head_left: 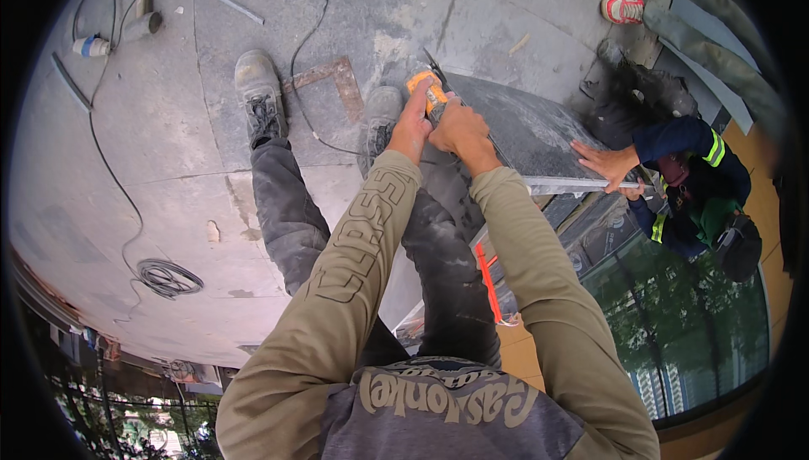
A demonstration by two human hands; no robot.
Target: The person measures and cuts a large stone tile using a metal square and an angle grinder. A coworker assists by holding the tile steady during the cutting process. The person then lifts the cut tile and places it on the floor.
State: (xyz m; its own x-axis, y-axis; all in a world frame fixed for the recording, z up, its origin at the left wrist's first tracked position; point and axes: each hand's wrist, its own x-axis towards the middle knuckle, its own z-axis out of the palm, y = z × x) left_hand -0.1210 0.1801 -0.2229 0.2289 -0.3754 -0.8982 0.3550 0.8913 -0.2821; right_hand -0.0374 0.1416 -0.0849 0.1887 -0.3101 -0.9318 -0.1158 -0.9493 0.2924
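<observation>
A yellow and black power tool (424, 89) is in both my hands at the near end of a dark grey slab (531, 115), with its dark front end at the slab's edge. My left hand (413, 131) is wrapped round the tool from the left; my right hand (462, 131) grips it just to the right. A co-worker's hand (602, 161) lies on the slab, fingers spread, and a second hand (632, 190) of that person is at the slab's edge. The tool's cord (329, 141) runs over the paving.
My feet stand on grey paving (152, 207). A coiled cable (168, 277), metal strips (72, 81) and a mallet (143, 26) lie at left. The co-worker (699, 199) crouches at right beside glass (691, 325). A red shoe (622, 9) shows at top right, and an orange strip (489, 283) lies below the slab.
</observation>
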